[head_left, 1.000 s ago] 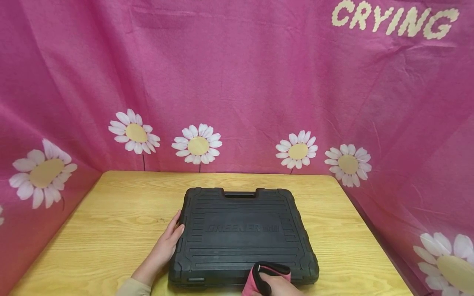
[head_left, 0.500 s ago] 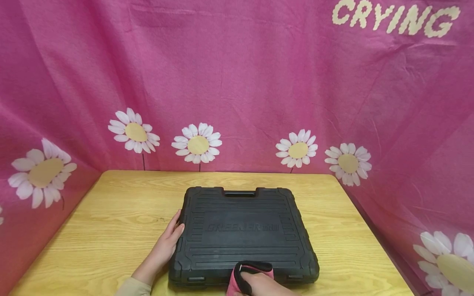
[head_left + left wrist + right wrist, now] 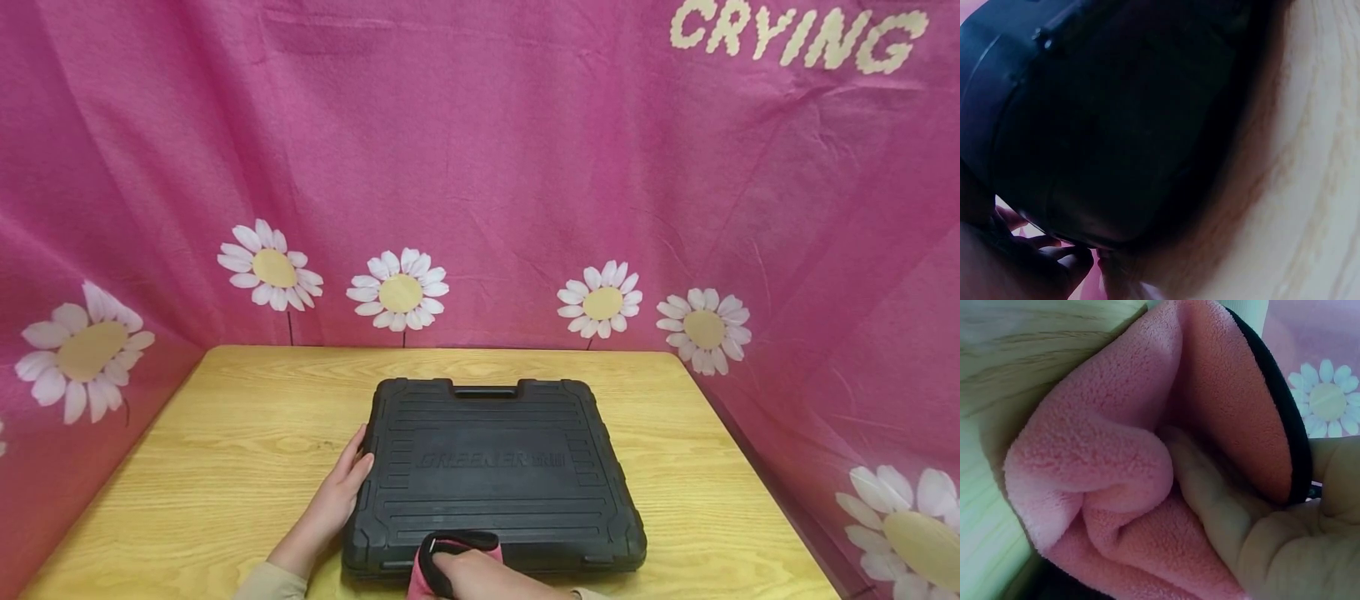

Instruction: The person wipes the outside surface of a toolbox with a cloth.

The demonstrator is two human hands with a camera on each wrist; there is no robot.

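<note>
A black hard plastic tool case (image 3: 487, 475) lies flat on the wooden table, its handle (image 3: 486, 392) at the far side. Raised lettering, partly readable as GREENER, crosses its lid. My left hand (image 3: 341, 483) rests against the case's left side, fingers fairly straight; the left wrist view shows the dark side of the case (image 3: 1104, 125) close up. My right hand (image 3: 487, 575) grips a folded pink cloth (image 3: 1104, 450) with black edging at the front edge of the case. Soft folds of the cloth bunch around the fingers (image 3: 1210, 494) in the right wrist view.
The light wooden table (image 3: 247, 433) reaches back to a pink curtain (image 3: 510, 167) printed with white daisies and the word CRYING. Curtain also hangs along both sides. Latches (image 3: 602, 561) sit on the case's front edge.
My right hand has slid the pink cloth leftward along the front edge of the case, uncovering the right latch. The case and my left hand have stayed in place.
</note>
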